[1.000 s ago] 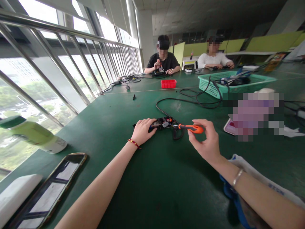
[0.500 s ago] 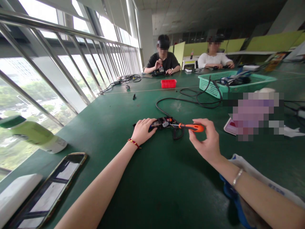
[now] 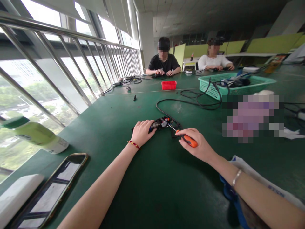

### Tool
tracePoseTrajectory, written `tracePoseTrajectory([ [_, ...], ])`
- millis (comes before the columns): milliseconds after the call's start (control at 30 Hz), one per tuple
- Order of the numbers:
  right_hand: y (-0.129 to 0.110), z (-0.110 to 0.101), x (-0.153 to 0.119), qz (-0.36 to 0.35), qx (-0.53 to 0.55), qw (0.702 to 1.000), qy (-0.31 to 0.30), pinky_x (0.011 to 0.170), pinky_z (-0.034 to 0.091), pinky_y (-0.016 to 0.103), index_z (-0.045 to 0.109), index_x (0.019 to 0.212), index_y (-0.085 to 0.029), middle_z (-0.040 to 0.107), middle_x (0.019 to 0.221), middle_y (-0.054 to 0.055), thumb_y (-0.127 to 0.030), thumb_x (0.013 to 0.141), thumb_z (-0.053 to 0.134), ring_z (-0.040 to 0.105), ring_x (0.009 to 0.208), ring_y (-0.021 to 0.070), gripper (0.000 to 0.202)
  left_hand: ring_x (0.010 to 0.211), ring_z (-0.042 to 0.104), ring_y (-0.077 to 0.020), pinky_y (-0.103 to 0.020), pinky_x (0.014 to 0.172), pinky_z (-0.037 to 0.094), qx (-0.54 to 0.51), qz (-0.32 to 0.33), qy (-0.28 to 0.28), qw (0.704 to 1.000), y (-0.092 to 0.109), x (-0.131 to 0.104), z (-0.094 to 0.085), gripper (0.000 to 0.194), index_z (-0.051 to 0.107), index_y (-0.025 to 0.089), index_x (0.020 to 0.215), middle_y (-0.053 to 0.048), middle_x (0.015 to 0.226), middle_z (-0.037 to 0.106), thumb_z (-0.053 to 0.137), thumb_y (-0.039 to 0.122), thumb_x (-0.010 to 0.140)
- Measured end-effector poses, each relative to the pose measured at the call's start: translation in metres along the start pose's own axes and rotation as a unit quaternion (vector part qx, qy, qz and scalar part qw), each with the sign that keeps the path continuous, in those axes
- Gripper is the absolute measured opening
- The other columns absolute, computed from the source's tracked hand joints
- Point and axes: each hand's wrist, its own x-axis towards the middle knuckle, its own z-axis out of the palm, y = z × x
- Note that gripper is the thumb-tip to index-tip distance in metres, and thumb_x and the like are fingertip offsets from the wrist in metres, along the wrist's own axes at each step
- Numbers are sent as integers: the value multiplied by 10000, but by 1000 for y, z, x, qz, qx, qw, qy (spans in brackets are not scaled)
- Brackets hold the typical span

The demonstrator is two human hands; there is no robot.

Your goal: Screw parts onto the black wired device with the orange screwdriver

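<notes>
On the green table [image 3: 152, 178] lies a dark, opened electrical device [image 3: 164, 122], its small red and grey inner parts and wires exposed. My left hand [image 3: 143, 131] is closed over its left end and holds it against the table. My right hand [image 3: 196, 143] grips a screwdriver [image 3: 190, 140] by its orange and black handle. The thin shaft slants up and left, with its tip at the device's exposed parts; whether it touches a screw is too small to tell. A black cable [image 3: 164, 101] runs from the device toward the back right.
A green basket [image 3: 214, 89] with cables stands at the back right, a red tray [image 3: 169, 85] farther left. At left are a bottle [image 3: 35, 135], a phone [image 3: 57, 184] and a white box [image 3: 19, 197]. Two people [image 3: 163, 60] work across the table. A metal railing [image 3: 78, 43] borders the left side.
My right hand has moved down and left, tilting the screwdriver from nearly level to slanted, with fingers wrapped further round its handle. My left hand stays on the device. A person opposite lowered a hand.
</notes>
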Motion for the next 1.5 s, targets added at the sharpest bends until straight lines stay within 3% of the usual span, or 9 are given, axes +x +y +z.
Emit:
tracePoseTrajectory([
  [200,-3,2,2,-27,-3,997,-77,902,422,434,603,1008,-251,660,840,-5,-228,779,562,596,822,173,234,787,630,-231,-311,643,430,54,-122,-44,990,-12,-5,-21,423,531,233,1135,-53,1013,632,517,394,745],
  [367,-2,2,0,11,8,997,-80,859,452,463,622,1008,-252,658,905,21,-264,783,562,592,880,202,233,817,626,-262,-320,614,444,76,-262,-87,958,-56,-15,-36,330,643,212,909,-80,949,621,477,441,739],
  [567,5,6,0,6,8,996,-88,808,469,447,613,1047,-262,649,875,16,-263,782,560,588,811,192,270,903,605,-372,-402,659,438,79,-451,-70,886,-109,-38,-52,414,626,163,1007,-170,937,649,520,439,716],
  [667,5,6,1,19,6,995,-98,795,474,434,606,1066,-263,641,882,17,-268,785,555,584,808,188,286,883,603,-387,-435,661,422,80,-490,-8,868,-119,-45,-53,399,591,135,1046,-204,943,642,488,383,751],
  [800,4,6,1,29,15,995,-98,787,485,408,609,1049,-258,625,886,18,-265,790,548,587,795,173,266,934,575,-366,-452,701,416,129,-438,82,886,-120,-50,-47,325,543,142,1053,-192,1004,606,436,301,790],
  [1067,7,6,-1,20,20,995,-93,771,491,394,615,1022,-258,612,897,18,-258,779,560,584,773,164,249,921,524,-290,-393,714,394,192,-367,56,909,-115,-56,-32,226,489,158,1013,-126,1002,544,421,233,811],
  [1267,7,7,-1,17,23,996,-83,760,498,385,624,1008,-260,622,886,14,-253,771,566,591,764,163,244,955,491,-272,-390,752,368,187,-345,116,912,-113,-57,-37,235,463,184,1058,-87,1063,501,332,259,877],
  [1367,6,6,0,33,14,998,-59,725,498,371,620,1005,-252,623,866,17,-263,782,554,591,750,167,233,1004,500,-286,-398,808,358,173,-316,135,923,-104,-50,-38,275,489,186,1092,-106,1090,526,358,282,870],
  [1500,7,6,2,45,33,998,39,768,496,365,594,1019,-233,633,890,30,-232,789,539,612,791,176,236,1035,525,-275,-389,865,353,114,-221,117,962,-71,-33,-31,283,519,204,1102,-105,1103,571,418,281,850],
])
